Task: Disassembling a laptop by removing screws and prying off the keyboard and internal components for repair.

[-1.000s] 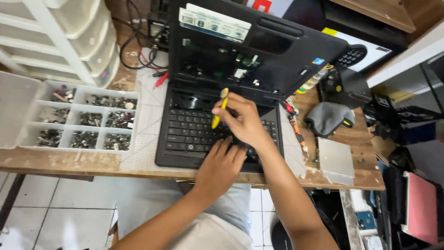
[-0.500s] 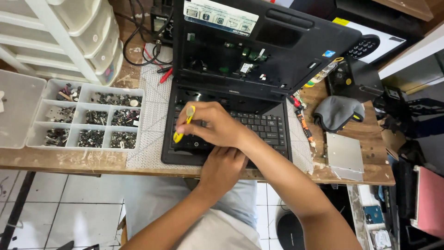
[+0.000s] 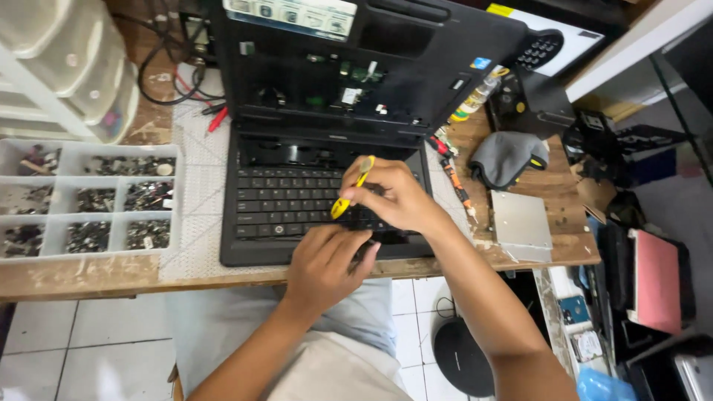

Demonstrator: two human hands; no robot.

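A black laptop [image 3: 290, 200] lies open on the wooden bench, its display frame stripped so that small boards show inside the lid. My right hand [image 3: 397, 197] is over the keyboard's right half and grips a yellow tool [image 3: 352, 188], tip pointing down-left at the keys. My left hand [image 3: 327, 263] rests on the laptop's front edge just below, fingers curled on the palm rest, holding nothing that I can see.
A clear compartment tray [image 3: 89, 204] full of small screws sits to the left. White plastic drawers [image 3: 67, 67] stand behind it. To the right lie a grey cloth [image 3: 505, 156], screwdrivers [image 3: 454, 182] and a silver drive [image 3: 520, 223]. Cables trail at back left.
My right hand has carried the yellow tool from the keyboard's left part back towards its right half. The left hand stays at the laptop's front edge. The view has shifted slightly.
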